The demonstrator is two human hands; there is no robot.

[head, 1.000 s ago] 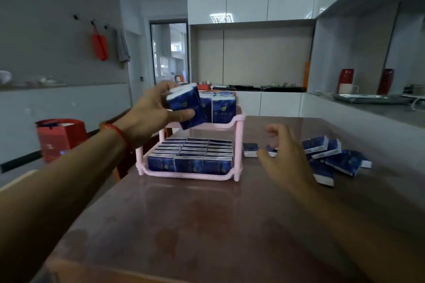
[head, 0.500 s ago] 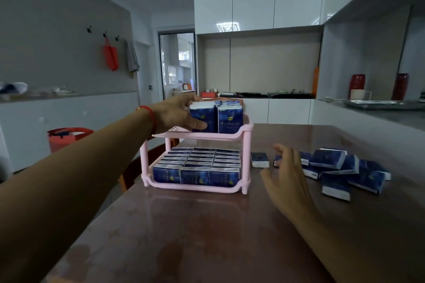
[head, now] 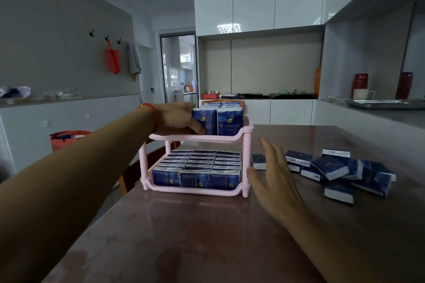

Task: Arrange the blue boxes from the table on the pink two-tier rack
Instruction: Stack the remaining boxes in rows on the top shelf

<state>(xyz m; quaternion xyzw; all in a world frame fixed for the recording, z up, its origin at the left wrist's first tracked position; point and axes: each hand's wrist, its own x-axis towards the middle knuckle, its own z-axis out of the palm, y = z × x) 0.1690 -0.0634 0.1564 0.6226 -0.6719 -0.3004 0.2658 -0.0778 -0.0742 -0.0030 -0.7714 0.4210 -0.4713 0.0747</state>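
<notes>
A brown table [head: 207, 236] fills the lower view. At its centre stands a pink two-tier rack [head: 197, 139]; the lower tier [head: 195, 189] is packed with blue boxes [head: 195, 177] standing upright in rows. On the upper tier, more upright boxes sit at the right. The left hand [head: 177, 118], at 11 o'clock, grips the front-left box [head: 204, 120], thumb on its face; its other fingers seem to wrap behind, hidden. At 3 o'clock, a loose pile of blue boxes [head: 333, 167] lies flat. The right hand [head: 273, 174] hovers between rack and pile, fingers straight, holding nothing.
</notes>
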